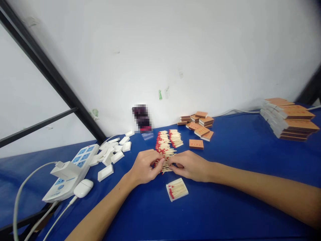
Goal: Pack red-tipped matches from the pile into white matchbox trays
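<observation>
A heap of red-tipped matches (166, 143) lies on the blue table (238, 167). My left hand (145, 166) and my right hand (190, 164) meet at the heap's near end, fingers curled and pinched on a small bunch of matches between them. Just in front of my hands sits an open white tray (177, 189) filled with matches. A single orange matchbox sleeve (196, 144) lies right of the heap.
Several empty white trays (110, 154) are scattered at the left beside a white power strip (72, 170) with cables. A pile of orange matchboxes (199, 124) sits behind the heap. Stacked flat sleeves (288, 118) stand at the far right by the wall.
</observation>
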